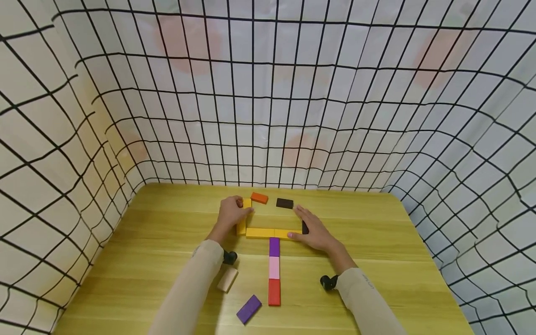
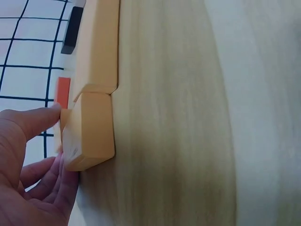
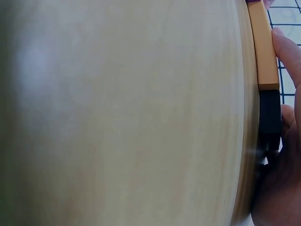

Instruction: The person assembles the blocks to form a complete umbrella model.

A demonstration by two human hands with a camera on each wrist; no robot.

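My left hand (image 1: 229, 216) pinches an upper yellow block (image 1: 247, 203) between thumb and fingers, just beyond another yellow block (image 1: 241, 227). In the left wrist view the fingers of that hand (image 2: 35, 174) lie around the block's far side. Two yellow blocks (image 1: 259, 232) form a crosswise row, with purple (image 1: 274, 247), pink (image 1: 274, 267) and red (image 1: 274, 292) blocks in a line below it. My right hand (image 1: 316, 231) has its fingers extended beside a black block (image 1: 304, 227), its thumb at the row's right yellow block. The right wrist view shows this black block (image 3: 270, 117) against the yellow one (image 3: 265, 52).
An orange block (image 1: 259, 198) and another black block (image 1: 285, 203) lie near the table's back edge. Nearer the front are a beige block (image 1: 227, 279) and a loose purple block (image 1: 249, 309). Black wire mesh (image 1: 268, 111) stands behind and at both sides of the table (image 1: 356, 302).
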